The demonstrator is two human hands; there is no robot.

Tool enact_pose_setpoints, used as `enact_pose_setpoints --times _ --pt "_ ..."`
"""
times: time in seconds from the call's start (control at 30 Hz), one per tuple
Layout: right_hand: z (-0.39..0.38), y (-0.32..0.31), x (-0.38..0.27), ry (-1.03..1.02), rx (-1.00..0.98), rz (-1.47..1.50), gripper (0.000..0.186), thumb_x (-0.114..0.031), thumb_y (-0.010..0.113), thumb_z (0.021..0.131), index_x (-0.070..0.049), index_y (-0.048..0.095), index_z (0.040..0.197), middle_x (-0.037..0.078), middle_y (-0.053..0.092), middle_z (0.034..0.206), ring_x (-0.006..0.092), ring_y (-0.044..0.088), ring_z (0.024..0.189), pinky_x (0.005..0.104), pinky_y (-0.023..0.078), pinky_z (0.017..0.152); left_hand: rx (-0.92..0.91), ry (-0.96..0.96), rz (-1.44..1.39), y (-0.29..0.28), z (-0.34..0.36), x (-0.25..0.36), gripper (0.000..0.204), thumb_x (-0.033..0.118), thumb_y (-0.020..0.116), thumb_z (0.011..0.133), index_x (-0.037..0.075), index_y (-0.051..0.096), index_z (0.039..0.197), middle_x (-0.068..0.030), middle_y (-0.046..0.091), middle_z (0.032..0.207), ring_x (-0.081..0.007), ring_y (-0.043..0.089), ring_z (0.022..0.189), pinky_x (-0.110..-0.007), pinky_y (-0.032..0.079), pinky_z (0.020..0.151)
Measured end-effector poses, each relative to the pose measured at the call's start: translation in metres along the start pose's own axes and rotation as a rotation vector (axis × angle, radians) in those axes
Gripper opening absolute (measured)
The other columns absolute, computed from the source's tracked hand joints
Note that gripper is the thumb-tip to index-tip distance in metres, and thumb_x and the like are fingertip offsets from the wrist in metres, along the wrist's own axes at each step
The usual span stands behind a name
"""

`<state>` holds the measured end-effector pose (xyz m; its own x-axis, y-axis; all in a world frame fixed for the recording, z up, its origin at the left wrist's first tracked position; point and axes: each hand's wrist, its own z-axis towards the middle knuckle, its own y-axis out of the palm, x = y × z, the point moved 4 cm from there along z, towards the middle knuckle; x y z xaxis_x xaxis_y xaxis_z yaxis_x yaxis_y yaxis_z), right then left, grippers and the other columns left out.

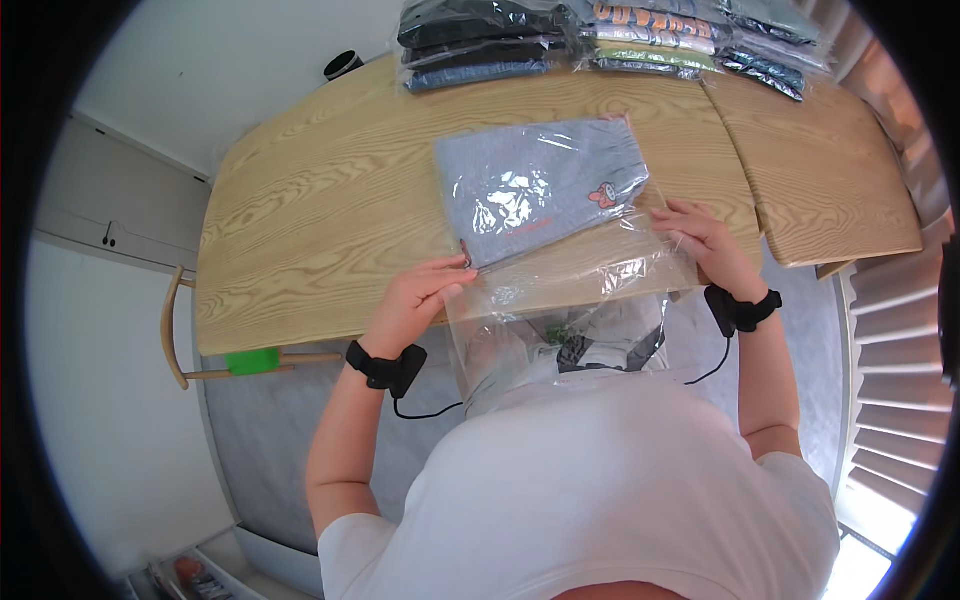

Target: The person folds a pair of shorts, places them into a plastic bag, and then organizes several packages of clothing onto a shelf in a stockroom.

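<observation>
A folded grey garment [545, 185] with a gathered edge and a small pink cartoon patch lies on the table inside a clear plastic bag [625, 270]. The bag's loose part stretches toward me and droops over the table's near edge. My left hand [412, 305] has its thumb and fingers closed on the bag's left side, close to the garment's near left corner. On the other side, my right hand [712, 250] grips the bag's right edge with thumb and fingers, just below the garment's right end. Glare on the film hides parts of the garment.
Stacks of bagged folded clothes, dark [485, 45] and multicoloured [650, 45], line the far side of the wooden table [310, 200]. A black cup-like object [343, 65] is beyond the far left edge. A wooden chair [178, 330] stands left; pleated curtains [890, 350] hang right.
</observation>
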<state>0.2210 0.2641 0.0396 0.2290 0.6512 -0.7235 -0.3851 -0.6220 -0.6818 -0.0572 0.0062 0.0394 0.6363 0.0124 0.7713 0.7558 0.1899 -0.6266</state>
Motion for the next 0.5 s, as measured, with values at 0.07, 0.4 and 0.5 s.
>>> enact_pose_setpoints --times 0.07,0.4,0.5 --pt "-0.003 0.001 0.000 0.008 0.022 0.020 0.022 -0.013 0.052 0.088 -0.007 0.063 0.106 0.006 0.060 0.119 0.0265 0.039 0.126 0.0434 0.015 0.109 0.021 0.000 -0.017 0.002 0.000 -0.004 0.022 0.009 0.054 0.085 0.004 0.066 0.103 -0.0063 0.065 0.107 -0.0247 0.055 0.111 -0.034 0.043 0.092" --pt "-0.011 0.003 0.003 0.256 0.191 0.291 0.024 -0.020 0.049 0.092 -0.001 0.064 0.093 0.007 0.064 0.093 0.0190 0.056 0.093 0.0322 0.038 0.090 0.347 -0.379 -0.482 0.003 0.007 -0.011 0.034 0.021 0.045 0.095 -0.004 0.061 0.078 -0.0098 0.067 0.078 -0.0143 0.062 0.075 -0.026 0.046 0.072" --pt "-0.011 0.007 -0.001 0.276 0.250 0.409 0.025 -0.022 0.051 0.091 -0.001 0.065 0.090 0.007 0.064 0.087 0.0177 0.055 0.086 0.0288 0.041 0.080 0.423 -0.382 -0.455 0.007 0.008 -0.010 0.033 0.023 0.044 0.095 0.002 0.061 0.076 -0.0056 0.063 0.071 -0.0126 0.059 0.067 -0.026 0.043 0.069"
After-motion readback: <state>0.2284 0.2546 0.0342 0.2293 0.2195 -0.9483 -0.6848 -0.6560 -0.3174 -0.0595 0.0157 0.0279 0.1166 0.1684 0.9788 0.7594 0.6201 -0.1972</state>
